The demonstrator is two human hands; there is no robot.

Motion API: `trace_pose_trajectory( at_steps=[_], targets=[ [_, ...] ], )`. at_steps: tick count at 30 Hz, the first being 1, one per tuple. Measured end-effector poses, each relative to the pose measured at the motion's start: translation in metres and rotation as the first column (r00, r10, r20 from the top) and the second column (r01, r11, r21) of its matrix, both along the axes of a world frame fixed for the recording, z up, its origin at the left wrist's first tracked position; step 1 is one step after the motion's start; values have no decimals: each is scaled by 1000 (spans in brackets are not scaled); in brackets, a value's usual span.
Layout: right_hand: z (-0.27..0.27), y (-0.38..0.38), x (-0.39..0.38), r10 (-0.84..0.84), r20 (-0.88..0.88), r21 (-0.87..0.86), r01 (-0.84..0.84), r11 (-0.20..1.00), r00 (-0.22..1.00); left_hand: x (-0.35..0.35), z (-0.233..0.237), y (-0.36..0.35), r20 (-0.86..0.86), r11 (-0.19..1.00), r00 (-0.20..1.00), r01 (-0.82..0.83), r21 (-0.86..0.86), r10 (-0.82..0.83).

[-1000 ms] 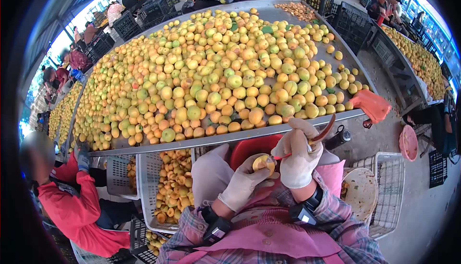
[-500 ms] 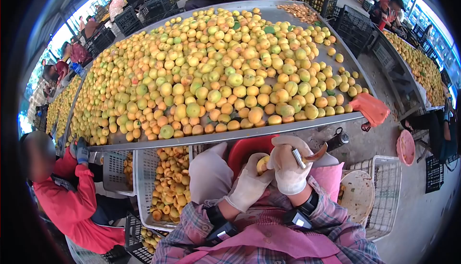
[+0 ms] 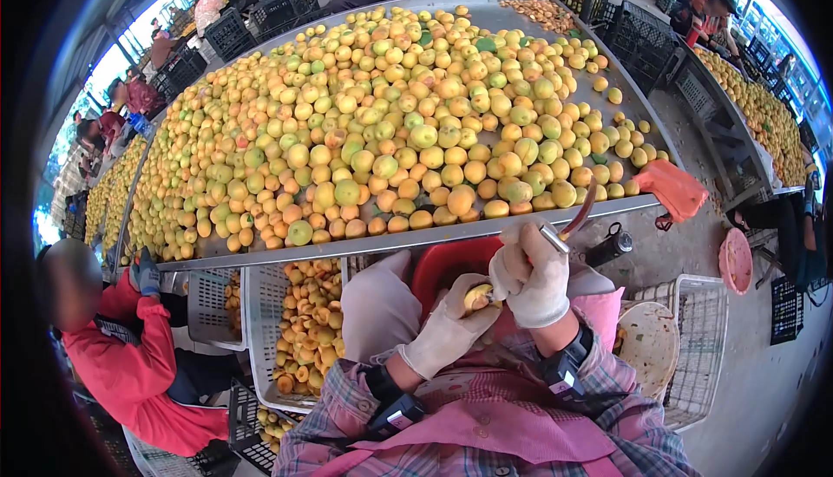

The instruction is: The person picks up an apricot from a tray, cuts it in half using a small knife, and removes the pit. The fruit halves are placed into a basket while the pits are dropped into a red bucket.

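Apricot [image 3: 477, 297] sits just below the counter [image 3: 390, 243] edge, clamped in the left hand [image 3: 444, 336]. The right hand [image 3: 531, 279] touches it from the right and grips a knife [image 3: 580, 211], its blade slanting up toward the counter. Under the counter, a basket [image 3: 260, 303] holds fruit and a red tub [image 3: 438, 269] lies behind both hands.

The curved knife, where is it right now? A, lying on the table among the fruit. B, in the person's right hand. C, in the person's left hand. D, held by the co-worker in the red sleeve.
B: the gloved right hand grips the curved knife with its blade pointing up, while the left hand holds an apricot.
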State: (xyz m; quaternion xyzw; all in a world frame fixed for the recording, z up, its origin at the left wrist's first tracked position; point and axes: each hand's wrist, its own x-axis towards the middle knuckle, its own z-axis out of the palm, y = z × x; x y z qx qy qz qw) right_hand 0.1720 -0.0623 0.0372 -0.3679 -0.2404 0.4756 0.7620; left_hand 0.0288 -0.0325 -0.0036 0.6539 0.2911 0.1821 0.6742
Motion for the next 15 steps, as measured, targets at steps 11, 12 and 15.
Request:
trace_pose_trajectory(
  at_steps=[11, 12, 15],
  targets=[
    [0, -3, -7, -56, 261, -21, 64, 998, 964, 0, -2, -5, 91, 948, 977, -162, -272, 193],
    [3, -4, -6, 6, 278, -60, 11, 998, 961, 1, -1, -5, 69, 946, 974, -191, -263, 216],
    [10, -2, -9, 87, 439, -157, -19, 987, 895, 2, -25, 0, 174, 957, 971, -200, 211, 165]
  ],
)
